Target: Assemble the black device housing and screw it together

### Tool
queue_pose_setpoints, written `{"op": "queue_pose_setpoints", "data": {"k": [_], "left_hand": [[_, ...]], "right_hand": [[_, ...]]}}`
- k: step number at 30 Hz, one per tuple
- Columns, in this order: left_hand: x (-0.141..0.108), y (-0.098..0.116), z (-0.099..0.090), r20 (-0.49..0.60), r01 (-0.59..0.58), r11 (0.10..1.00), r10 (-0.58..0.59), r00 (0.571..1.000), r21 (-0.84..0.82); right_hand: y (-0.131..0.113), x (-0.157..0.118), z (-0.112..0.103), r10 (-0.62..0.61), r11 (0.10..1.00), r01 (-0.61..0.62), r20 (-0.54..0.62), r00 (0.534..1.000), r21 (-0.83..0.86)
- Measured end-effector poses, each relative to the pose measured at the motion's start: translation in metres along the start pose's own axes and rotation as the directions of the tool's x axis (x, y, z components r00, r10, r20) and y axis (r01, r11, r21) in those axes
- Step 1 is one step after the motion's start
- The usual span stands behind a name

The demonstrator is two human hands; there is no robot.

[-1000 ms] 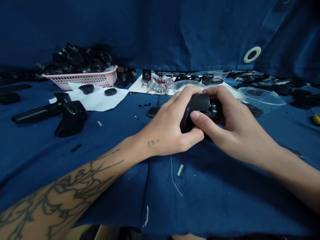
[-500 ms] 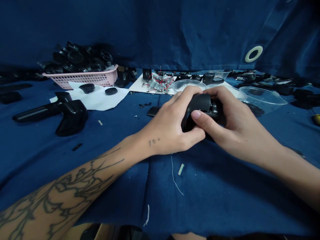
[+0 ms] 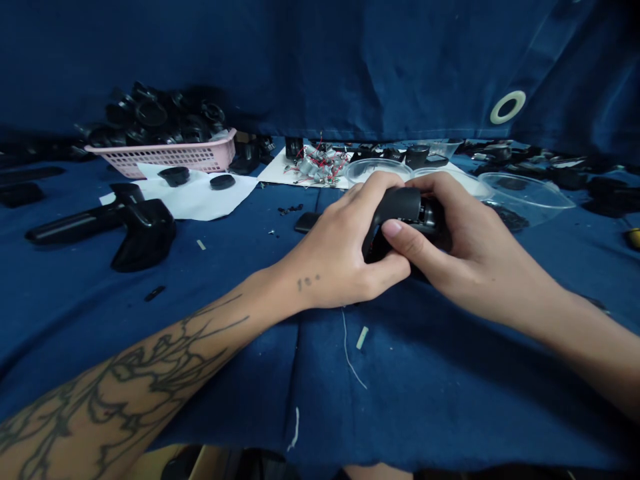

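Note:
Between my two hands is a black plastic housing (image 3: 400, 203), curved on top, with an opening on its right part that shows some inner detail. My left hand (image 3: 357, 247) wraps round its left side, thumb along the near edge. From the other side my right hand (image 3: 450, 240) grips it, with the thumb pressed on its near face beside the left thumb. Much of the housing is hidden by the fingers, so its exact kind does not show. Just left of my left hand, a flat black piece (image 3: 307, 223) lies on the blue cloth (image 3: 240, 380).
A pink basket (image 3: 170, 160) piled with black parts stands back left. Nearer are a black handled housing (image 3: 143, 230) and white paper (image 3: 205, 207) with two round black parts. Small wired motors (image 3: 323, 163) lie behind my hands, with clear plastic bowls (image 3: 530, 190) to their right.

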State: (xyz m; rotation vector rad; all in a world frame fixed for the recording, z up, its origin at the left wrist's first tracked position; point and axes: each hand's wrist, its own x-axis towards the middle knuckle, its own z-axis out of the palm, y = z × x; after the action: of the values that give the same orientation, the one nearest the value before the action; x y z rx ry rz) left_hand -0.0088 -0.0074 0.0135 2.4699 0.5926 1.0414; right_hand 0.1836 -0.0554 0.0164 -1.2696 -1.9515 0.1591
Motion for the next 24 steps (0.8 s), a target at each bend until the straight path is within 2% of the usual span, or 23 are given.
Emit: {"op": "queue_pose_setpoints", "data": {"k": [24], "left_hand": [[0.0008,0.0016,-0.0010,0.018,0.010,1.000,-0.010,1.000,-0.003]], "right_hand": [[-0.0020,-0.0003,-0.0010,0.035,0.999,-0.035,0.021,0.999,-0.002]]}}
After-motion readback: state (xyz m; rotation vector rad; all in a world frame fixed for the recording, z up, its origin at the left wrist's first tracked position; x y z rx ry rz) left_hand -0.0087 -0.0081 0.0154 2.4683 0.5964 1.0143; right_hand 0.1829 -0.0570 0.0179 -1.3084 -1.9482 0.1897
